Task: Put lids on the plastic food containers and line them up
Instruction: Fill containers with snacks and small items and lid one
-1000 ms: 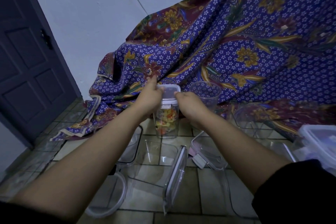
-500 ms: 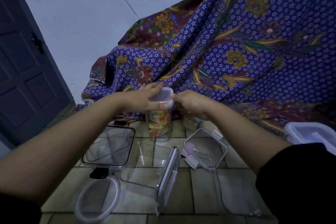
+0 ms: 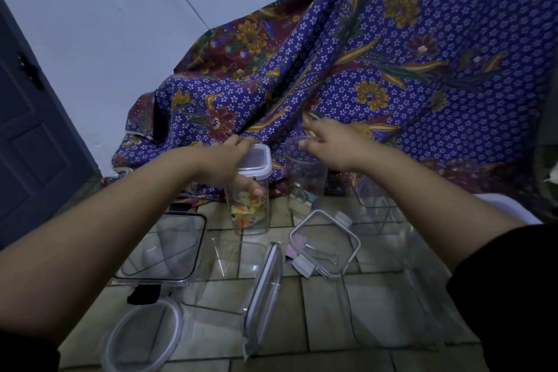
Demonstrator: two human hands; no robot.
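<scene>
A tall clear container [image 3: 250,208] with colourful pieces inside stands on the tiled floor, its white-rimmed lid [image 3: 256,161] on top. My left hand [image 3: 231,164] grips its upper part, fingers wrapped around the front. My right hand [image 3: 327,142] hovers with spread fingers over the rim of an empty tall clear container [image 3: 305,181] just to the right, holding nothing. Loose lids lie in front: a square one [image 3: 326,243], a narrow one standing on edge [image 3: 262,293], a round one [image 3: 145,338].
A black-rimmed square container [image 3: 164,248] stands at left, more clear containers [image 3: 374,205] at right and in the foreground. Purple floral cloth [image 3: 392,69] drapes behind. A dark door [image 3: 30,130] is at far left. A white lidded box [image 3: 507,208] peeks behind my right arm.
My right hand has let go of the lidded container and moved right to the empty tall one. My left hand shifted from the lid down around the container's body.
</scene>
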